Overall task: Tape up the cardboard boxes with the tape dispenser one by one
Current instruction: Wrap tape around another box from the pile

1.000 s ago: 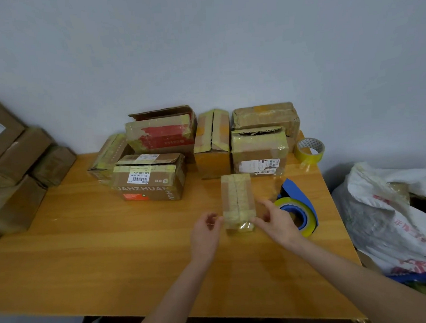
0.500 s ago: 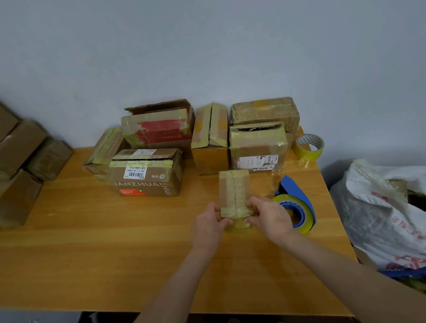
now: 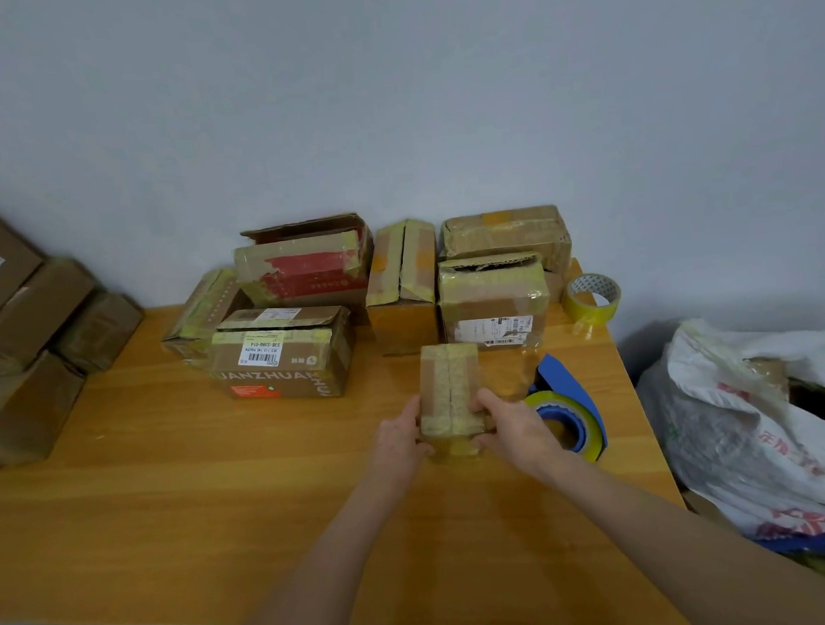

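Your left hand (image 3: 399,441) and right hand (image 3: 517,431) gripping the small taped box (image 3: 449,387) from both sides, box on the table (image 3: 219,493), tape dispenser (image 3: 568,409) just right of it, more boxes (image 3: 282,351) behind

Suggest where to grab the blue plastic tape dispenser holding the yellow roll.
Take the blue plastic tape dispenser by its arched blue back, probably from above and the right. It stands on edge; the right hand and small taped cardboard box crowd its left side. Any handle is hidden.
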### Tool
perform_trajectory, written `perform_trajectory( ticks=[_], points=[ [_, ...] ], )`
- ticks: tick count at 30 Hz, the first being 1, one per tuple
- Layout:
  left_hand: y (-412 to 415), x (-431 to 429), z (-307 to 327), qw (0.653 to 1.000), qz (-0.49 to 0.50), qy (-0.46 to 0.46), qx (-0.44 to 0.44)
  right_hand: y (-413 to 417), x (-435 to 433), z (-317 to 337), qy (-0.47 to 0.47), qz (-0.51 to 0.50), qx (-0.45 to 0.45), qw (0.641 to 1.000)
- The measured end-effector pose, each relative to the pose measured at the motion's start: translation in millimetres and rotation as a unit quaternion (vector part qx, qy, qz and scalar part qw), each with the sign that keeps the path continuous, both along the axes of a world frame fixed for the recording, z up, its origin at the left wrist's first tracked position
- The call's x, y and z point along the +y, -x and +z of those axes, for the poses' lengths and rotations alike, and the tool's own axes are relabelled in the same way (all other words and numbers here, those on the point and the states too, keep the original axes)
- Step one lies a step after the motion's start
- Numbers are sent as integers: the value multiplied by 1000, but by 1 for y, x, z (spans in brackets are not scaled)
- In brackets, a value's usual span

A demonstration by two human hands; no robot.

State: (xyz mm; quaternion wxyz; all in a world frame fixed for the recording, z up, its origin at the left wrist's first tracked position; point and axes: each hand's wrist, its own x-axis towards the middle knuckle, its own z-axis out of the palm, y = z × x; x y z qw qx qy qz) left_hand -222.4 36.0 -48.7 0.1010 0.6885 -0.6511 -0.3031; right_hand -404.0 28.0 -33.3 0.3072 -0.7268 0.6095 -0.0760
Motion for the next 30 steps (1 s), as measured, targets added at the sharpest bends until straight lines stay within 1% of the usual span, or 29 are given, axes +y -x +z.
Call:
perform_trajectory(
  ticks=[2, 3, 5, 7, 8, 10, 12, 15, 18, 22, 23, 24, 26, 27, 28, 30],
  points=[
    [-8, -1, 8, 996, -52, -52, -55, 4, -3, 2, -3, -21, -17, 1000],
    [-12, -2, 13, 994, -55, -54, -84, 6, -7, 4, -2, -48, -34, 998],
    [-21, -3, 24, 996, 4, -4, -90, 6, -15, 8, -13, -124, -89, 988],
    [-29, -3, 32, 993, 65, 69, -66, 4, -24, 7, -58, -164, -149, 974],
    [-33, -4, 36, 990, 84, 98, -49, 1, -26, 6, -90, -159, -169, 968],
    [-41, -4, 44, 985, 99, 143, -24, -11, -27, 2, -135, -128, -174, 967],
    [-51, -5, 53, 979, 106, 172, -9, -32, -24, 0, -154, -97, -177, 967],
    [-72, -8, 66, 969, 136, 208, 6, -84, -15, 2, -171, -56, -211, 961],
    [-99, -15, 73, 965, 159, 208, 1, -138, -9, 7, -186, -19, -226, 956],
    [-125, -33, 73, 971, 171, 167, -11, -174, -16, 18, -221, 53, -238, 944],
    [-125, -38, 72, 971, 171, 166, -6, -174, -21, 19, -209, 50, -236, 948],
    [-121, -44, 72, 971, 166, 172, 4, -170, -29, 18, -177, 26, -225, 958],
    [-104, -57, 69, 974, 138, 179, 21, -147, -53, 12, -77, -70, -179, 978],
    [-92, -65, 68, 977, 119, 174, 26, -128, -65, 13, -21, -121, -163, 979],
    [-78, -74, 66, 981, 97, 166, 33, -106, -78, 16, 25, -173, -158, 972],
    [-48, -93, 65, 985, 55, 153, 57, -59, -100, 30, 95, -277, -144, 945]
  ],
)
